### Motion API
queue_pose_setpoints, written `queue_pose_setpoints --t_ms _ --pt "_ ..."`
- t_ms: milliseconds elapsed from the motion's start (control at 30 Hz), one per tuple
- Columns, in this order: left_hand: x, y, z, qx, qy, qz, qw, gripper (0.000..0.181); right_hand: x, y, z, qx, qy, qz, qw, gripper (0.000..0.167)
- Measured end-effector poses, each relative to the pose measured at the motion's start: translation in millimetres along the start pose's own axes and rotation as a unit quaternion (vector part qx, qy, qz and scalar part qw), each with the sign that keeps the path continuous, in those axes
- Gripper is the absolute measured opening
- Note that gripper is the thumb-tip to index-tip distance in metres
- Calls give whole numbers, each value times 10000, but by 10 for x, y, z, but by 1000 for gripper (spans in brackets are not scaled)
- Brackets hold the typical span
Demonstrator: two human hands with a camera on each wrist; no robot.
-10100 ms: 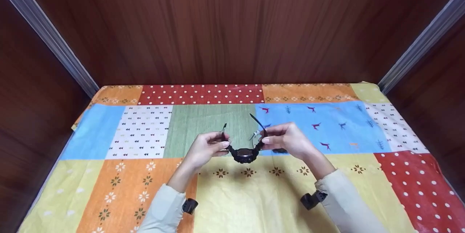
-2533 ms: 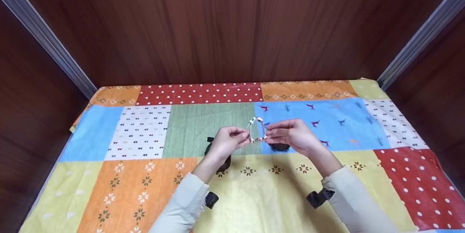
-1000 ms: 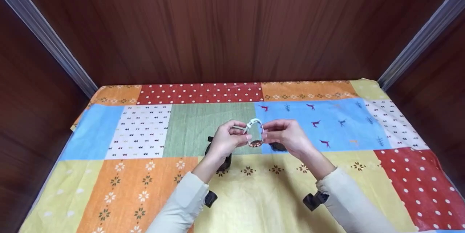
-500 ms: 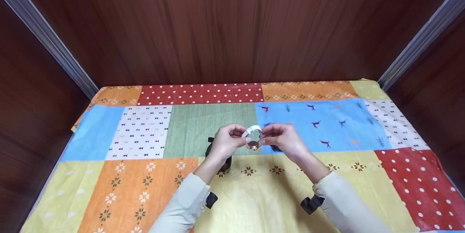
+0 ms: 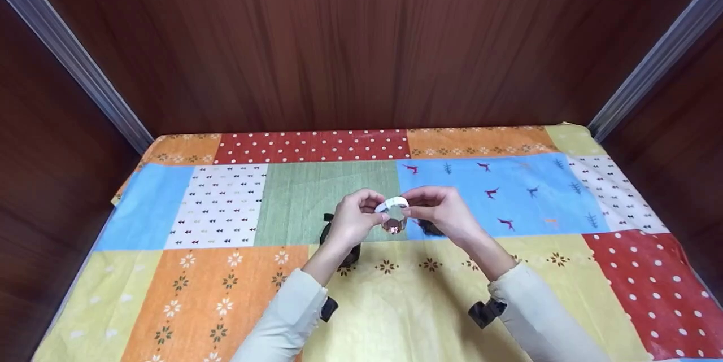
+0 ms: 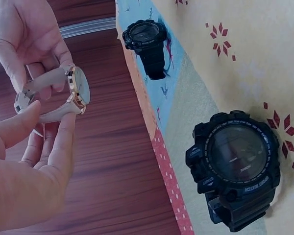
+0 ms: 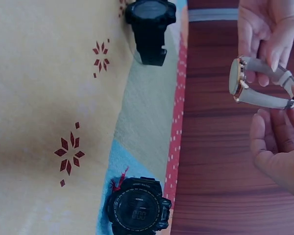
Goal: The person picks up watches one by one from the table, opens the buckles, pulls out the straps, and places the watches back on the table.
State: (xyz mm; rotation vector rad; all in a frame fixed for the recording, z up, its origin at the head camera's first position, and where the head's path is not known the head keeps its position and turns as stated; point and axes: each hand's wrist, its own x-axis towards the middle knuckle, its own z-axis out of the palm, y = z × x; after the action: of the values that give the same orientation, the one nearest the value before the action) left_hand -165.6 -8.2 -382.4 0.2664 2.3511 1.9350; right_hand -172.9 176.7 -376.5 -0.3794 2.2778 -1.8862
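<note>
A wristwatch with a pale strap and rose-gold case [image 5: 393,228] is held up between both hands, its strap bent into a loop. My left hand [image 5: 351,221] pinches one side of the strap. The right hand [image 5: 443,214] grips the strap's other side near the buckle, thumb against it. In the left wrist view the watch case [image 6: 79,87] faces away from the fingers. The right wrist view shows the strap [image 7: 267,100] running to the buckle by the right fingertips. Whether the strap is fastened, I cannot tell.
One black sports watch [image 6: 237,154] lies on the patchwork cloth [image 5: 361,305] below my left forearm, partly hidden in the head view. A second black sports watch [image 7: 137,208] lies by the right hand. Brown wood-grain panels [image 5: 361,40] stand behind and at the sides.
Ten seconds ago both hands held a black sports watch, which now lies on the cloth. The pale-strapped watch has since been picked up and tilted, its strap brought into a closer loop.
</note>
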Motion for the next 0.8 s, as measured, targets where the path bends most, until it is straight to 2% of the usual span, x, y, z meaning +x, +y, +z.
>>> queue_pose_setpoints --t_ms 167,367,533,800 --pt "-6 9 1 183 -35 163 9997 16 -5 -1 3 -187 21 -56 9998 24" --pt "-29 44 16 568 97 342 9978 15 -12 -6 11 -332 26 -47 9994 24" --pt "-60 81 32 810 123 432 9957 15 -21 -19 33 -483 66 -186 9986 25" --pt "-80 92 32 893 15 387 9953 16 -29 -24 46 -507 98 -213 9984 22"
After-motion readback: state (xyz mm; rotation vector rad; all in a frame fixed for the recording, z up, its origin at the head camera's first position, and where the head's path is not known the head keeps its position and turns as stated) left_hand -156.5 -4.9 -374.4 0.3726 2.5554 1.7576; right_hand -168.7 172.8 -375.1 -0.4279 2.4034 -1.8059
